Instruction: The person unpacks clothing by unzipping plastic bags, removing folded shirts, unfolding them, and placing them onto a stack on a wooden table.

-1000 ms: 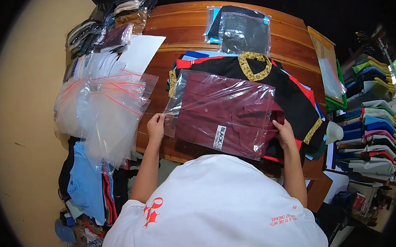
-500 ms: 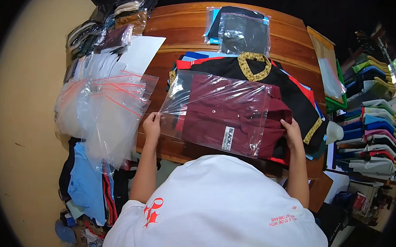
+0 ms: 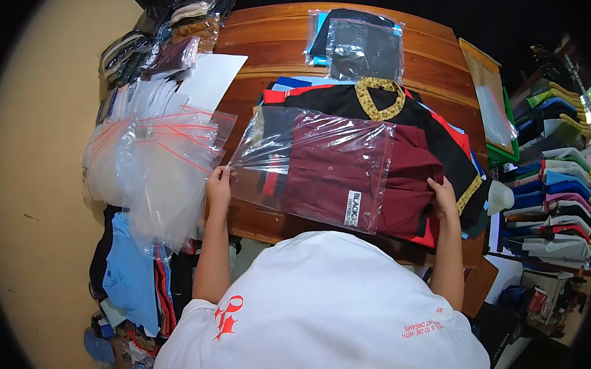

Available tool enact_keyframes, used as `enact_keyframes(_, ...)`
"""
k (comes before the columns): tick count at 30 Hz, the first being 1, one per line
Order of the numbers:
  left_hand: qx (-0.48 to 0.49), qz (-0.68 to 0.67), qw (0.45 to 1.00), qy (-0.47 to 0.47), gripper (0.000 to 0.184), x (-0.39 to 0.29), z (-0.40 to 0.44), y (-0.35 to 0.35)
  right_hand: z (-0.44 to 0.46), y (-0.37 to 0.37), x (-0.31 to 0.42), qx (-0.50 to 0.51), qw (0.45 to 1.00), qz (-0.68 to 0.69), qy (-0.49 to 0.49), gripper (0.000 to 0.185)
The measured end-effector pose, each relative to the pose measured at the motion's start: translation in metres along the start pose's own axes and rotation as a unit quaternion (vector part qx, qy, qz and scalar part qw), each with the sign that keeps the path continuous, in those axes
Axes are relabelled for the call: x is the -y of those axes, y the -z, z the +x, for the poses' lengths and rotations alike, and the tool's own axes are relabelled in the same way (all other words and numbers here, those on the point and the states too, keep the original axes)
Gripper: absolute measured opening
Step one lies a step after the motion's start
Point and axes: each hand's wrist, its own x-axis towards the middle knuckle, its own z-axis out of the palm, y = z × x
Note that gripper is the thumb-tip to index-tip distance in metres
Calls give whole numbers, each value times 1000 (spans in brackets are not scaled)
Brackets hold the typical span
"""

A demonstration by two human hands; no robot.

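A folded maroon shirt [image 3: 409, 184] lies partly inside a clear plastic bag [image 3: 259, 176], its right end sticking out past the bag's red-lined edge. My left hand [image 3: 219, 184] pinches the bag's left end, which is stretched taut and holds no cloth there. At the right, my right hand [image 3: 444, 195] grips the shirt's exposed end between thumb and fingers. A white label with black print [image 3: 353, 207] shows near the shirt's lower edge. Beneath them is a black shirt with a gold patterned collar [image 3: 379, 112] and red trim.
Empty clear bags with red strips [image 3: 169, 171] are piled at the left, beside white paper [image 3: 211, 80]. Bagged dark garments [image 3: 363, 48] lie at the back of the wooden table [image 3: 276, 36]. Hanging clothes [image 3: 555, 198] stand at the right; a light blue garment [image 3: 130, 269] lies lower left.
The bag has shifted left with my left hand, while my right hand has moved slightly right with the shirt's end. More of the maroon shirt is now outside the bag.
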Motion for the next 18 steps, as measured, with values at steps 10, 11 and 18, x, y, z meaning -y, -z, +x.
enact_keyframes(10, -15, 0, 1000, -4, 22, -5, 4, 11, 4, -1, 1, 26, 997, 33, -60, 39)
enact_keyframes(11, -19, -18, 1000, 4, 22, -5, 6, 13, 5, 0, -1, 26, 998, 35, -55, 39)
enact_keyframes(18, -48, -38, 998, 8, 23, -10, 6, 24, 8, 2, -4, 30, 997, 33, -55, 39)
